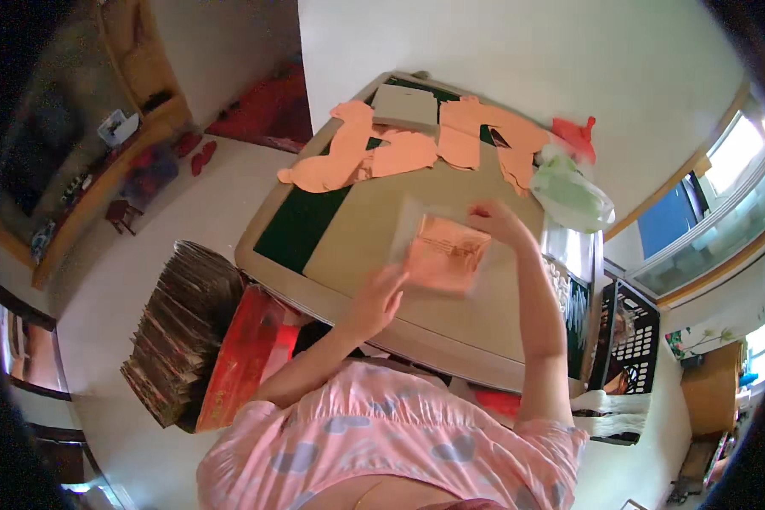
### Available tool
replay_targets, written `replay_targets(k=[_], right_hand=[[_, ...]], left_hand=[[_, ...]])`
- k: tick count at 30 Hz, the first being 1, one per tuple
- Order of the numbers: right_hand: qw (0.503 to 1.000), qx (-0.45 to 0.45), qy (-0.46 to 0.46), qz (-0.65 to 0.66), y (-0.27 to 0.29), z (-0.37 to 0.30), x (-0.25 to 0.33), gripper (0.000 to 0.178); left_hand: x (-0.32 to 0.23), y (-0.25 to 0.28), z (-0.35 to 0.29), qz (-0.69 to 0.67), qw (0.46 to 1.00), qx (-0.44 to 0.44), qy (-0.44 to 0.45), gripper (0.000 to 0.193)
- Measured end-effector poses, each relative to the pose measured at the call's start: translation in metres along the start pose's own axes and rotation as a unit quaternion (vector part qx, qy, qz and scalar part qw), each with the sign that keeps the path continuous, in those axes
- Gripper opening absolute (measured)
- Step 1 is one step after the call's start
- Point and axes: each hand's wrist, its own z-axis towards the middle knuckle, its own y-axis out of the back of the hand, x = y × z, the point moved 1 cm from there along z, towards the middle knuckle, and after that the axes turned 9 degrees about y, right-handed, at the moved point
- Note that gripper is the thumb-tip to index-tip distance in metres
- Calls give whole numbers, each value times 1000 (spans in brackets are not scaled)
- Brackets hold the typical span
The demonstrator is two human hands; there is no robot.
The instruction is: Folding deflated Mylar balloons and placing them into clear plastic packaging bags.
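Over table (331, 308), orange packet (444, 253) between 2 hands (381, 304)

We can pass over the beige tabletop (357, 234) left of the coppery square packet (448, 255) and beyond it; orange cutouts (327, 168) block the far side, a pale green plastic bag (573, 195) the far right.
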Motion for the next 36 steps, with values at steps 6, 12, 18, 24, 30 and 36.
replay_targets(k=[6,12,18,24,30,36], right_hand=[[967,-27,-33,-250,-25,-44,129,16],[957,-44,34,-285,-40,-33,118,20],[997,28,29,-61,-25,4,163,18],[993,62,66,73,-70,15,241,26],[985,110,75,114,-92,33,265,16],[967,84,233,50,-127,52,303,3]], left_hand=[[27,80,-28,66,997,-35,26,40],[40,160,-72,124,975,-149,106,27],[52,217,-116,156,950,-224,152,26],[45,173,-96,-549,767,-118,311,60],[46,156,-83,-548,741,-104,374,33],[51,177,-112,-555,750,-148,329,28]])
